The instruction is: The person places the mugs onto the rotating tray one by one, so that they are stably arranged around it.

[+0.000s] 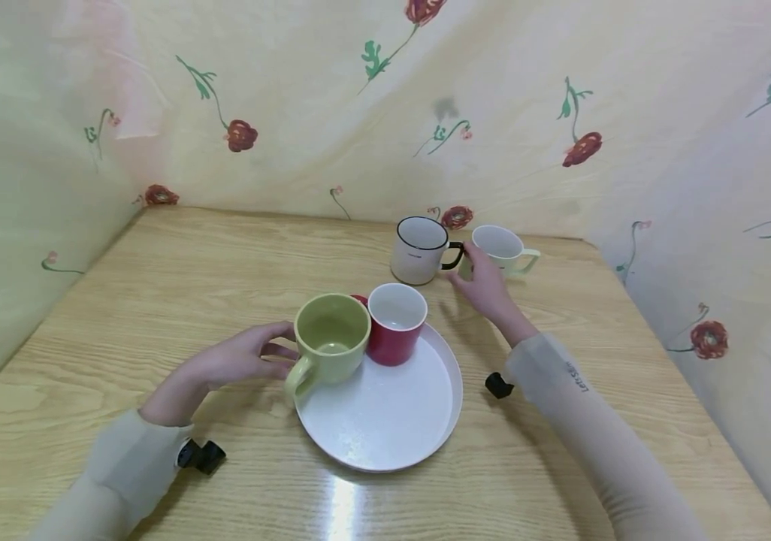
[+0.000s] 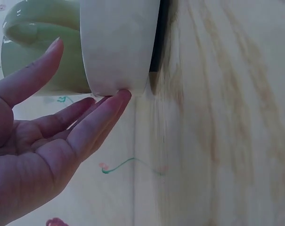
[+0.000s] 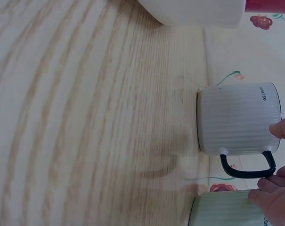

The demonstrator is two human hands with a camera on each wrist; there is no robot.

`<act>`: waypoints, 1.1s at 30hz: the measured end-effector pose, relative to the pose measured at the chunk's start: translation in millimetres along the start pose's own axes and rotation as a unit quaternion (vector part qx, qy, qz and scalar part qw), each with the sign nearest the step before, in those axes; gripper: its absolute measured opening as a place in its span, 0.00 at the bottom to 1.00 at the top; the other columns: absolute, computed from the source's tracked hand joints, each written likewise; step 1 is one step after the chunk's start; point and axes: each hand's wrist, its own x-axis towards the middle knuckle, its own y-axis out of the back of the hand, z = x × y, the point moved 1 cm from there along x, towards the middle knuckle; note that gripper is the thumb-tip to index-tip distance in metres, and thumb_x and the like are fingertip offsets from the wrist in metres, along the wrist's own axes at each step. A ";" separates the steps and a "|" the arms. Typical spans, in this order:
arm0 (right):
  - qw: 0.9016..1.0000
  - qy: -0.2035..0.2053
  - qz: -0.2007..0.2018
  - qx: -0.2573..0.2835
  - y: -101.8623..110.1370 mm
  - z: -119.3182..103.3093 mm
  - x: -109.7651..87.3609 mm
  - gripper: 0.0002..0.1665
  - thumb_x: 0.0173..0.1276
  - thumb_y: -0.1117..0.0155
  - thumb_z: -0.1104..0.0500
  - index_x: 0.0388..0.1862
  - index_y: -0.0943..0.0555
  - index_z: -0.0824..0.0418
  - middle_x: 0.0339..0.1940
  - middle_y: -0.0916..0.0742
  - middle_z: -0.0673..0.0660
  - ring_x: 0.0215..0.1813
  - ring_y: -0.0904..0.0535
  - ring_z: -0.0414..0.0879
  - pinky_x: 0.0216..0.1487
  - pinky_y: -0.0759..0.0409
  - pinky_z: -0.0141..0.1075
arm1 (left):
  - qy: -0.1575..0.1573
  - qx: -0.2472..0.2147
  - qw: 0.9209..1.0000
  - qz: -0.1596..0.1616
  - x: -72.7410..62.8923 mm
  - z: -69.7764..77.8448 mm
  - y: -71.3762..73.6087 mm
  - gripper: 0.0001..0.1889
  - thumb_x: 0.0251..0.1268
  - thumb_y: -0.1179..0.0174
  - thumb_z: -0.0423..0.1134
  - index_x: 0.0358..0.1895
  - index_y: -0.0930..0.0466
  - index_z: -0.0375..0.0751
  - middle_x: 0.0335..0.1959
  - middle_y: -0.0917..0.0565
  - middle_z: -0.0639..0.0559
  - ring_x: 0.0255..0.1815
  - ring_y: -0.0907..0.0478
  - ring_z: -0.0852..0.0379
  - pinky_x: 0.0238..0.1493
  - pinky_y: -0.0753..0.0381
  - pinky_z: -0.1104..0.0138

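Note:
A round white tray (image 1: 385,428) holds a green mug (image 1: 333,368) and a red mug with a white inside (image 1: 395,342), side by side. My left hand (image 1: 243,357) is at the tray's left, its fingertips at the outer wall of the tray in the left wrist view, thumb raised beside the green mug. Behind the tray stands a white ribbed mug (image 1: 415,255) with black rim and handle. My right hand (image 1: 487,289) is at that handle, thumb and fingers spread around it without a visible grip. A pale green mug (image 1: 497,244) stands behind the right hand, partly hidden.
The mugs and tray are on a light wooden table (image 1: 223,278). Flowered cloth (image 1: 304,113) hangs along the back and sides of the table. Black wrist devices (image 1: 201,456) show under both sleeves.

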 end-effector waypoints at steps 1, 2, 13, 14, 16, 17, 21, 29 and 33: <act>1.000 0.000 0.003 0.002 0.0 -0.3 -0.3 0.41 0.70 0.41 0.60 0.74 0.47 0.74 0.71 0.34 0.75 0.72 0.37 0.67 0.74 0.38 0.56 | -0.001 -0.001 1.000 0.001 -0.1 0.1 -0.2 0.32 0.62 0.38 0.31 0.67 0.40 0.24 0.63 0.33 0.29 0.64 0.29 0.33 0.59 0.19 0.59; 1.000 0.002 0.008 0.004 -0.1 -0.6 -0.6 0.40 0.69 0.40 0.61 0.73 0.46 0.74 0.70 0.33 0.75 0.71 0.36 0.67 0.73 0.37 0.56 | -0.002 0.001 1.000 0.002 -0.1 -0.1 -0.3 0.32 0.62 0.37 0.32 0.67 0.39 0.24 0.62 0.32 0.29 0.63 0.28 0.34 0.58 0.19 0.60; 0.997 0.009 0.052 0.057 -3.6 -3.6 -2.1 0.29 0.67 0.39 0.66 0.65 0.32 0.76 0.58 0.25 0.74 0.60 0.25 0.66 0.65 0.25 0.53 | -0.009 0.006 1.000 -0.010 6.0 -0.4 0.1 0.36 0.61 0.36 0.32 0.70 0.43 0.28 0.68 0.35 0.30 0.65 0.30 0.31 0.59 0.20 0.56; 0.996 0.004 0.052 0.068 -4.2 -3.6 -1.2 0.27 0.68 0.40 0.67 0.63 0.31 0.76 0.57 0.24 0.74 0.59 0.24 0.65 0.64 0.24 0.52 | -0.008 0.002 1.000 -0.012 6.9 -0.1 0.1 0.37 0.61 0.37 0.31 0.71 0.44 0.28 0.70 0.37 0.30 0.66 0.31 0.30 0.59 0.20 0.56; 0.995 -0.011 0.051 0.088 -4.9 -4.1 0.3 0.24 0.68 0.40 0.66 0.61 0.28 0.76 0.54 0.21 0.74 0.58 0.23 0.64 0.62 0.22 0.50 | -0.010 -0.004 1.000 -0.016 8.1 0.5 0.0 0.37 0.61 0.37 0.30 0.72 0.45 0.27 0.70 0.38 0.29 0.67 0.33 0.29 0.58 0.19 0.57; 0.994 -0.022 0.050 0.098 -5.0 -4.5 0.7 0.23 0.69 0.40 0.65 0.60 0.27 0.75 0.54 0.20 0.73 0.57 0.22 0.63 0.62 0.22 0.49 | -0.011 -0.006 1.000 -0.016 8.5 0.8 0.1 0.37 0.61 0.37 0.29 0.72 0.45 0.27 0.70 0.37 0.29 0.66 0.32 0.29 0.57 0.18 0.57; 0.990 -0.064 0.051 0.119 -5.5 -6.0 2.1 0.21 0.71 0.41 0.62 0.59 0.25 0.72 0.54 0.19 0.70 0.57 0.23 0.59 0.62 0.23 0.46 | -0.011 -0.009 1.000 -0.015 8.5 1.2 0.3 0.37 0.60 0.36 0.29 0.71 0.44 0.27 0.67 0.35 0.28 0.63 0.28 0.32 0.55 0.17 0.59; 0.976 -0.122 0.066 0.165 -9.6 -6.0 1.9 0.19 0.71 0.40 0.59 0.57 0.22 0.68 0.52 0.17 0.65 0.48 0.22 0.45 0.47 0.21 0.26 | -0.009 0.014 1.000 -0.015 5.6 1.5 1.2 0.36 0.56 0.34 0.28 0.68 0.38 0.29 0.60 0.30 0.31 0.57 0.24 0.40 0.53 0.16 0.60; 0.963 -0.138 0.074 0.217 -12.1 -7.1 2.2 0.19 0.70 0.39 0.61 0.56 0.22 0.69 0.50 0.18 0.63 0.41 0.24 0.34 0.43 0.19 0.20 | -0.014 0.015 1.000 -0.023 5.1 0.6 1.9 0.36 0.55 0.34 0.28 0.68 0.38 0.31 0.65 0.33 0.31 0.62 0.27 0.36 0.58 0.19 0.57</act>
